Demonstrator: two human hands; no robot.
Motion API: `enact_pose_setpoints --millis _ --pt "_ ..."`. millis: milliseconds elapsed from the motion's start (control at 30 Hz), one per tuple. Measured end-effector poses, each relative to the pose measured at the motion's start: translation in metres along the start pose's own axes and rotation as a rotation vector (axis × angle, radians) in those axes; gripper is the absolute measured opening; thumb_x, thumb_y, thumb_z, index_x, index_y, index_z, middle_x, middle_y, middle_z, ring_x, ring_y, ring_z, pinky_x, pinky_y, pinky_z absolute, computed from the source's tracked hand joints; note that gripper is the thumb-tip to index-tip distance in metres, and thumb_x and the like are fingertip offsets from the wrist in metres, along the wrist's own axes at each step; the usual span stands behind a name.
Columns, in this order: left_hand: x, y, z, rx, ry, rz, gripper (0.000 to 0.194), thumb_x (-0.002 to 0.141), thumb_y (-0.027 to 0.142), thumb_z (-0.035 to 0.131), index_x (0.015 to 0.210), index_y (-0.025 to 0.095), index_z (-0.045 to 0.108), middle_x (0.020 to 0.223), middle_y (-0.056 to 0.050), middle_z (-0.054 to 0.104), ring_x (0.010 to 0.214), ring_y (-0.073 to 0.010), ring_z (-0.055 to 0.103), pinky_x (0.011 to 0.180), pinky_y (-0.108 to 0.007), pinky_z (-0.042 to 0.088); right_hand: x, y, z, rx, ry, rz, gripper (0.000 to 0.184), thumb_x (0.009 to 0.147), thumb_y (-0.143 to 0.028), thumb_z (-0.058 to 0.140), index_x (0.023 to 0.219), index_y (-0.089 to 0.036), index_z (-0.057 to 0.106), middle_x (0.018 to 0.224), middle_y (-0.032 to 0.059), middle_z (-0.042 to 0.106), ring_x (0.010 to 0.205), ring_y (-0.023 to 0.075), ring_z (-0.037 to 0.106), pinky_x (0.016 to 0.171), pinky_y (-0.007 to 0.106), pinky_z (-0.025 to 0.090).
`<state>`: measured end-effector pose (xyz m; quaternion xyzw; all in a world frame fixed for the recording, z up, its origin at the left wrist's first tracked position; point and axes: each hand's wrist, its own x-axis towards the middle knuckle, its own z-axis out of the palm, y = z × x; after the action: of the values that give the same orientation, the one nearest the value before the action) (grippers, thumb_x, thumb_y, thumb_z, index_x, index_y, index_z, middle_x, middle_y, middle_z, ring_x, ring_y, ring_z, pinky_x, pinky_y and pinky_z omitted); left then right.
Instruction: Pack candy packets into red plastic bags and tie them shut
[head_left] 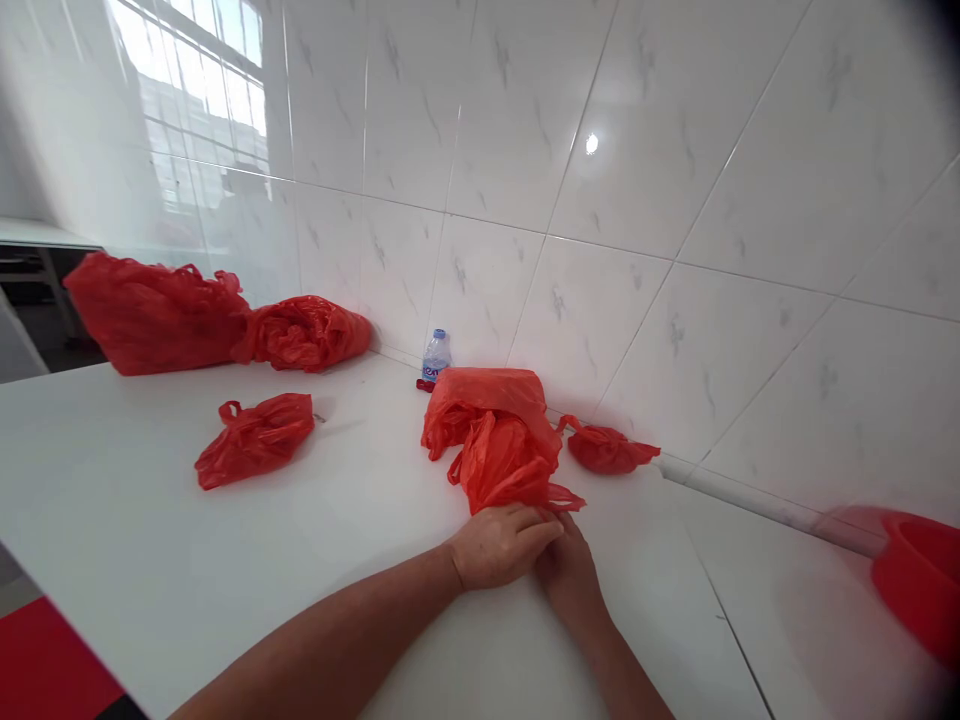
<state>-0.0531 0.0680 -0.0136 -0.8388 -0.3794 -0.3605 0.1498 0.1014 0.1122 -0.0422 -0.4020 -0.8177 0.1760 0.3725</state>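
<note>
Left hand (499, 545) and right hand (568, 570) side by side on white tabletop (150, 540), both pinching near edge of crumpled red plastic bag (499, 440). Behind it, small clear water bottle (436, 355) against white tiled wall (675, 200).

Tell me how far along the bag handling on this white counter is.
Looks done: nothing clearly, though a small knotted bag lies by the wall. In hand: left hand and right hand grip the nearest red bag. Left: a loose bag and two big ones behind sit untouched.
</note>
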Motion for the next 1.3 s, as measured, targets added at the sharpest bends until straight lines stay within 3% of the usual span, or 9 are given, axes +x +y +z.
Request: enact_pose_setpoints --millis 167,300,467,667,867,933,1033,1133,1300 --pt "-0.004 -0.020 -0.014 0.098 0.225 -0.156 0.033 0.089 0.028 0.045 0.120 0.019 0.051 0.113 -0.013 0.059 0.104 -0.0244 0.056 0.087 -0.043 0.046 0.002 -0.013 -0.009 0.141 -0.029 0.106 0.024 0.080 -0.022 0.044 0.091 -0.023 0.065 0.099 0.0039 0.064 0.090 0.0201 0.059 0.078 0.032 0.048" --pt "-0.014 -0.049 -0.015 -0.013 0.183 -0.367 0.052 0.090 0.047 0.041 0.133 0.018 0.040 0.130 -0.016 0.051 0.120 -0.0273 0.047 0.098 -0.045 0.041 0.001 -0.018 -0.015 0.246 0.009 0.232 0.021 0.077 -0.021 0.044 0.085 -0.022 0.063 0.097 0.0038 0.063 0.087 0.0198 0.058 0.078 0.031 0.047" --pt "-0.023 -0.070 -0.013 -0.110 0.097 -0.564 0.050 0.092 0.045 0.039 0.135 0.020 0.039 0.132 -0.011 0.050 0.120 -0.0227 0.049 0.098 -0.038 0.044 -0.001 0.002 -0.019 0.257 0.210 0.298 0.020 0.064 -0.014 0.040 0.071 -0.021 0.057 0.090 0.0040 0.061 0.081 0.0192 0.056 0.072 0.030 0.046" --pt "-0.016 -0.059 -0.015 0.087 0.108 -0.394 0.031 0.090 0.028 0.045 0.118 0.022 0.055 0.126 -0.010 0.054 0.120 -0.0258 0.047 0.099 -0.046 0.039 -0.003 0.019 -0.028 0.292 0.356 0.392 0.012 0.065 -0.016 0.041 0.066 -0.020 0.052 0.091 0.0044 0.058 0.085 0.0198 0.055 0.071 0.030 0.046" --pt "-0.006 -0.017 -0.009 -0.052 -0.064 -0.108 0.045 0.086 0.028 0.049 0.130 0.020 0.047 0.126 -0.011 0.056 0.118 -0.0260 0.048 0.097 -0.042 0.039 -0.007 0.000 -0.025 0.362 0.301 0.349 0.016 0.073 -0.020 0.041 0.076 -0.020 0.056 0.091 0.0041 0.059 0.081 0.0183 0.056 0.069 0.028 0.047" --pt "-0.008 -0.008 -0.005 -0.105 -0.124 -0.104 0.047 0.082 0.029 0.054 0.128 0.021 0.048 0.119 -0.010 0.060 0.112 -0.0257 0.052 0.095 -0.041 0.039 -0.011 -0.005 -0.025 0.386 0.289 0.373 0.015 0.076 -0.024 0.039 0.077 -0.021 0.054 0.087 0.0028 0.058 0.076 0.0174 0.056 0.065 0.028 0.047" --pt "-0.014 -0.006 0.000 -0.108 -0.165 -0.146 0.024 0.081 0.020 0.053 0.103 0.024 0.062 0.093 -0.005 0.066 0.091 -0.0218 0.058 0.088 -0.039 0.041 -0.022 -0.005 -0.031 0.242 0.226 0.278 0.010 0.069 -0.018 0.040 0.065 -0.021 0.049 0.094 0.0045 0.058 0.085 0.0194 0.055 0.069 0.028 0.046" --pt "-0.019 -0.010 -0.001 -0.035 -0.129 -0.150 0.018 0.081 0.011 0.049 0.083 0.022 0.063 0.079 -0.003 0.063 0.079 -0.0185 0.056 0.083 -0.037 0.041 -0.034 0.006 -0.044 0.129 0.219 0.218 0.013 0.063 -0.014 0.041 0.064 -0.021 0.051 0.100 0.0056 0.058 0.093 0.0219 0.054 0.073 0.030 0.045" --pt "-0.022 -0.017 -0.021 0.093 0.067 -0.195 0.027 0.087 0.007 0.038 0.082 0.021 0.060 0.077 -0.004 0.060 0.078 -0.0176 0.052 0.082 -0.037 0.041 -0.050 0.035 -0.081 0.010 0.396 0.394 0.018 0.068 -0.018 0.042 0.074 -0.020 0.059 0.095 0.0058 0.058 0.086 0.0230 0.057 0.072 0.034 0.045"
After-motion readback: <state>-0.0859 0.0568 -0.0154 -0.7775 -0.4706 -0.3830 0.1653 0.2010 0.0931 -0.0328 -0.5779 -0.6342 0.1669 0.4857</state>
